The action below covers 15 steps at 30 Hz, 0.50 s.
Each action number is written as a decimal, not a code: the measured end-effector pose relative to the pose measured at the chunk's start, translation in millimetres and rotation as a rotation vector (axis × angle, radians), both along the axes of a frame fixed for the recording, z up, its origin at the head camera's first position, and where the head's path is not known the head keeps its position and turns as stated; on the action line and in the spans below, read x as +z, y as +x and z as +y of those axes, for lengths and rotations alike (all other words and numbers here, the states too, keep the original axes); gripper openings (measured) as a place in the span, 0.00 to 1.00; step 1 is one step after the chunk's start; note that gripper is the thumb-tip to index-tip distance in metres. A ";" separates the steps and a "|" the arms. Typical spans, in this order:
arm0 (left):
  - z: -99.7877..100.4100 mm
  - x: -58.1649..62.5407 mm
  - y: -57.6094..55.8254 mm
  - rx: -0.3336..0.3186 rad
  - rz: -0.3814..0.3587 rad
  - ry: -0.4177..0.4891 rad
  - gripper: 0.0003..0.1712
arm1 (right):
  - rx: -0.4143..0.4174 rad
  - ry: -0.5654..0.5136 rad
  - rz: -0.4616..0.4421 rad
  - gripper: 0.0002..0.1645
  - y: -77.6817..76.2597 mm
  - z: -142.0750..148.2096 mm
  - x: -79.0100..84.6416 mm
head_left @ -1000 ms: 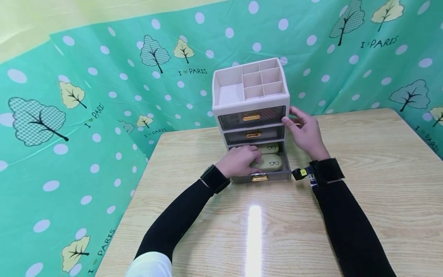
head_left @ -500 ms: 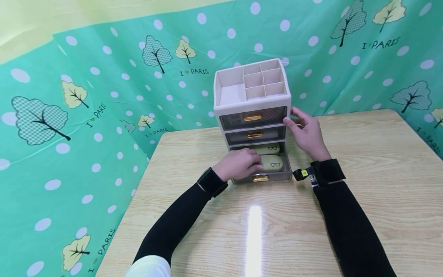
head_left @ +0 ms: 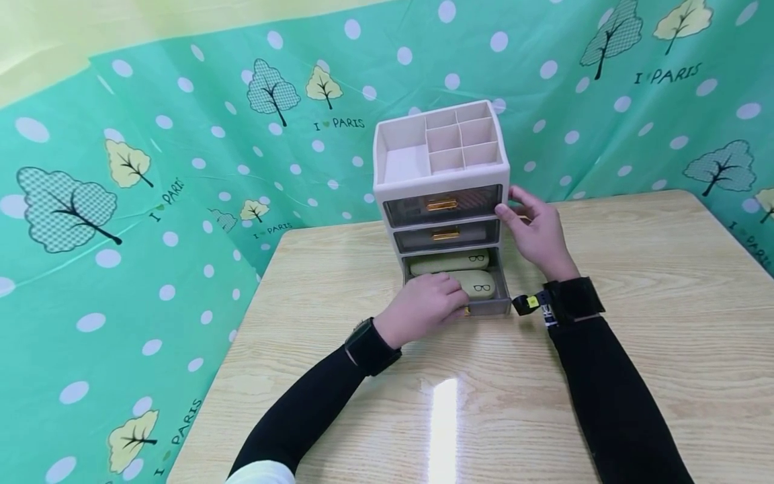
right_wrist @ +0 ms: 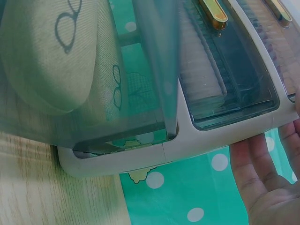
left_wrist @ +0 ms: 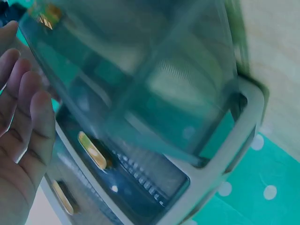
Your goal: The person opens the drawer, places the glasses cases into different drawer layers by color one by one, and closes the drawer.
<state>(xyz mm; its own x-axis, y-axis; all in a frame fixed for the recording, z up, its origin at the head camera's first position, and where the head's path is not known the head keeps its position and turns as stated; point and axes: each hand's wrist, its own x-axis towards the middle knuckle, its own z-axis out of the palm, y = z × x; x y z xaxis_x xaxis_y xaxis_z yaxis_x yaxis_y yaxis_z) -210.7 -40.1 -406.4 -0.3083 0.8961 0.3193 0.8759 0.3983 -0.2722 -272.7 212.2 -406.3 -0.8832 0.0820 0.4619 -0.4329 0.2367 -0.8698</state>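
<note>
A white drawer organizer [head_left: 441, 180] stands on the table. Its clear bottom drawer [head_left: 492, 307] is pulled out and holds two pale green glasses cases [head_left: 478, 286], one behind the other, each printed with a small glasses drawing. My left hand [head_left: 426, 309] is at the front of this drawer, covering most of its gold handle. In the left wrist view its fingers [left_wrist: 41, 117] are loosely bent, with nothing between them. My right hand [head_left: 538, 235] holds the organizer's right side, thumb on the front edge and fingers along the side wall.
Above are two closed drawers with gold handles [head_left: 445, 234]; a pale ribbed item [right_wrist: 199, 61] shows inside the middle one. The organizer's top has divided compartments [head_left: 462, 138]. A green dotted cloth [head_left: 338, 60] hangs behind the wooden table [head_left: 653, 289].
My left hand has come out of the bottom drawer, toward me and down to its front. The rear glasses case now shows more fully. My right hand has stayed in place.
</note>
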 end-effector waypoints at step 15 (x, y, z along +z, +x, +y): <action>0.2 -14.6 26.7 0.043 0.168 -0.102 0.08 | -0.007 0.015 0.006 0.25 0.1 0.2 0.1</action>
